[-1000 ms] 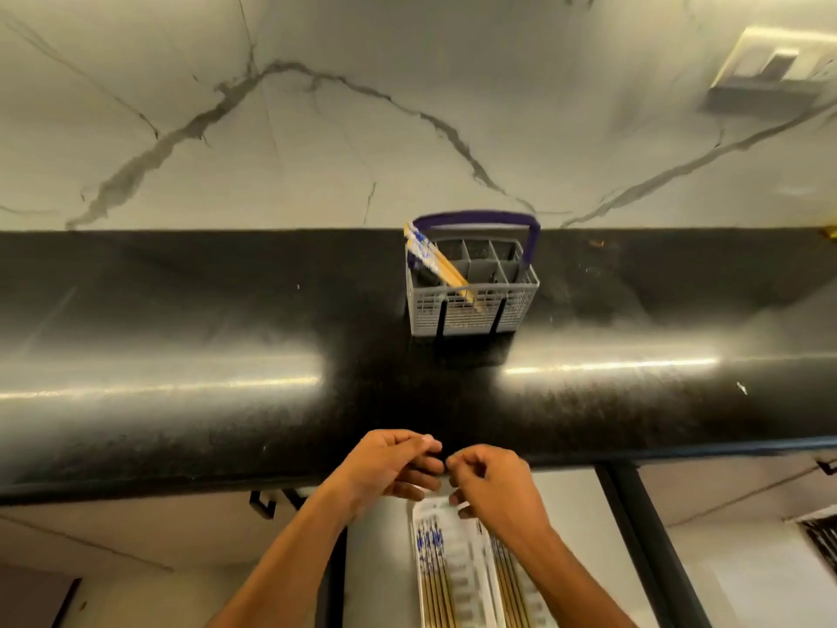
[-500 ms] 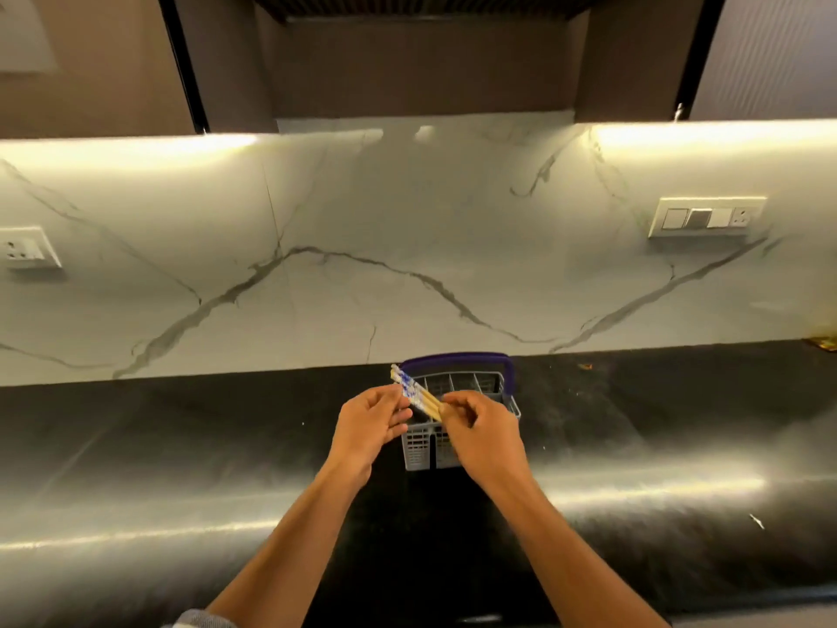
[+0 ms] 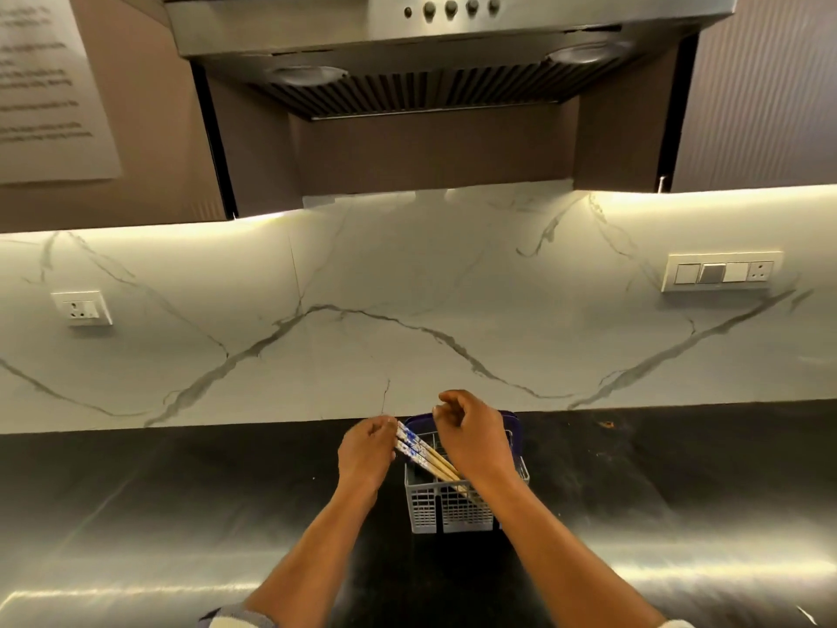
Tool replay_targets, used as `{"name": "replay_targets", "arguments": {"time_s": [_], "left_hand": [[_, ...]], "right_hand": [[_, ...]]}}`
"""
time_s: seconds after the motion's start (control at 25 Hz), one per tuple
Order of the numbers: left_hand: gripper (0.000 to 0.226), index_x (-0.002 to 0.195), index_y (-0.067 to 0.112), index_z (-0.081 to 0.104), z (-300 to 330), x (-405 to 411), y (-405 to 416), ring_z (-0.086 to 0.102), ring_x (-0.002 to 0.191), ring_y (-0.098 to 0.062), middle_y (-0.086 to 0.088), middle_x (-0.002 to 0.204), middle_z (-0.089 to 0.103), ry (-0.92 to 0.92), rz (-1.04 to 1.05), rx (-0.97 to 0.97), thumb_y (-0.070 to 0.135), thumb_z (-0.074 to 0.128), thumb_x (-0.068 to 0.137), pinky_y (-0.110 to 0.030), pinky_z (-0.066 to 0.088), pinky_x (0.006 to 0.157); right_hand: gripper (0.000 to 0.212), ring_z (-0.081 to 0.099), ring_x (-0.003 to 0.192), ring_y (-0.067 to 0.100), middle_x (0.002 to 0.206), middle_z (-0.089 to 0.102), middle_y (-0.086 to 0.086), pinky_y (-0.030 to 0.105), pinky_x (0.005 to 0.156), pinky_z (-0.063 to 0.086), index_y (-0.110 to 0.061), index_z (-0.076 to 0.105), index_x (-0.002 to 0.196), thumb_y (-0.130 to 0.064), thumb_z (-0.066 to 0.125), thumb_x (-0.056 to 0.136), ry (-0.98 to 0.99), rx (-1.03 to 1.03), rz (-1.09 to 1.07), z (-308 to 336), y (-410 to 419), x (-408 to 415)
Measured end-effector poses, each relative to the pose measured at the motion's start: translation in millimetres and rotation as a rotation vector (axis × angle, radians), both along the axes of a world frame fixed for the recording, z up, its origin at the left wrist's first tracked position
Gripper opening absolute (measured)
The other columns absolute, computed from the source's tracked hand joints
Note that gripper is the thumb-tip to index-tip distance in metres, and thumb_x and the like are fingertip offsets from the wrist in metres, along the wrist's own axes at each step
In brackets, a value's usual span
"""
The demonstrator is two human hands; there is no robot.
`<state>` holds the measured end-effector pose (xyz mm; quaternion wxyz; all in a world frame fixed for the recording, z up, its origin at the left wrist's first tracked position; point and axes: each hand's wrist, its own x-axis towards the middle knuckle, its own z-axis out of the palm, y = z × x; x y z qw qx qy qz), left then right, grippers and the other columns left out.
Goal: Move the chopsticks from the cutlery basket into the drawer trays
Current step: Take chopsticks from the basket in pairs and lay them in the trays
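A grey plastic cutlery basket [image 3: 453, 512] with a purple handle stands on the black counter near the wall. Several wooden chopsticks [image 3: 423, 453] with blue-and-white patterned tops lean out of it toward the left. My left hand [image 3: 366, 453] is just left of the basket, and its curled fingers hold the chopsticks' patterned tops. My right hand [image 3: 473, 439] hovers over the basket's back half with curled fingers; I see nothing in them. It hides part of the handle and the rear compartments. The drawer trays are out of view.
The glossy black counter [image 3: 181, 514] runs the full width. Behind it is a marble backsplash with a socket [image 3: 84, 307] on the left and a switch plate [image 3: 720, 271] on the right. A steel range hood [image 3: 448, 52] hangs overhead.
The view has lifted from the drawer to the wall and hood. Both hands rose from the drawer to the basket. The right hand let go of the chopsticks and lifted; the left now holds their tops.
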<state>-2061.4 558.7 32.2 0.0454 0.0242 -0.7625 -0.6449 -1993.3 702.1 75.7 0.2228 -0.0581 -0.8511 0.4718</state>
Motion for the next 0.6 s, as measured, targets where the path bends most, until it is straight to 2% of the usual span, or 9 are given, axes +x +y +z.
{"name": "replay_targets", "arguments": {"time_s": [0.12,0.2,0.28,0.36,0.44,0.52,0.6], "left_hand": [[0.027,0.066,0.016,0.063,-30.7,-8.2,14.7,0.055,0.063,-0.017,-0.009,0.07,0.066,-0.094,0.095,-0.143,0.029,0.061,0.09,-0.043,0.054,0.068],[0.031,0.063,0.016,0.058,-44.9,-14.3,25.5,0.052,0.059,-0.017,-0.009,0.066,0.062,-0.151,0.16,-0.141,0.03,0.064,0.09,-0.036,0.047,0.059],[0.034,0.062,0.013,0.062,-56.5,-24.3,35.2,0.057,0.058,-0.015,-0.005,0.065,0.065,-0.215,0.196,-0.056,0.029,0.067,0.091,-0.032,0.05,0.058],[0.026,0.067,0.011,0.067,-62.0,-32.6,43.7,0.07,0.068,-0.019,-0.008,0.071,0.072,-0.284,0.205,0.144,0.022,0.071,0.09,-0.039,0.061,0.073],[0.02,0.07,0.013,0.067,-63.3,-35.4,50.3,0.073,0.075,-0.024,-0.011,0.074,0.072,-0.316,0.246,0.266,0.015,0.071,0.09,-0.045,0.062,0.079],[0.017,0.075,0.011,0.07,-63.0,-33.8,51.8,0.073,0.075,-0.023,-0.009,0.073,0.071,-0.3,0.273,0.274,0.013,0.068,0.092,-0.045,0.062,0.077],[0.012,0.085,0.007,0.073,-53.9,-29.3,46.9,0.073,0.074,-0.021,-0.009,0.074,0.073,-0.268,0.272,0.265,0.014,0.067,0.093,-0.042,0.063,0.075]], "right_hand": [[0.033,0.065,0.098,0.005,0.113,0.07,-0.003,0.009,0.075,0.046,-0.016,0.06,0.129,-0.025,0.06,0.097,-0.064,-0.014,-0.006,-18.2,-0.8,-13.4],[0.031,0.063,0.088,-0.001,0.104,0.068,-0.007,0.007,0.067,0.045,-0.018,0.061,0.127,-0.025,0.06,0.096,-0.105,-0.02,0.005,-27.9,-2.7,-18.4],[0.031,0.063,0.086,-0.003,0.101,0.067,-0.011,0.009,0.069,0.048,-0.021,0.06,0.127,-0.025,0.06,0.096,-0.135,-0.019,0.016,-36.1,-3.4,-21.2],[0.032,0.064,0.092,0.0,0.107,0.068,-0.01,0.013,0.078,0.052,-0.022,0.059,0.128,-0.025,0.06,0.097,-0.15,-0.026,0.007,-42.6,-0.5,-23.4],[0.032,0.063,0.098,0.003,0.112,0.068,-0.009,0.015,0.083,0.052,-0.023,0.059,0.129,-0.026,0.059,0.097,-0.168,-0.03,-0.013,-45.9,5.2,-23.1],[0.033,0.063,0.099,0.003,0.114,0.067,-0.008,0.012,0.078,0.051,-0.023,0.059,0.13,-0.026,0.059,0.097,-0.179,-0.034,-0.031,-46.7,11.8,-20.0],[0.034,0.064,0.096,0.002,0.113,0.068,-0.008,0.008,0.065,0.049,-0.022,0.059,0.131,-0.026,0.059,0.097,-0.175,-0.04,-0.039,-44.5,16.8,-15.3]]}}
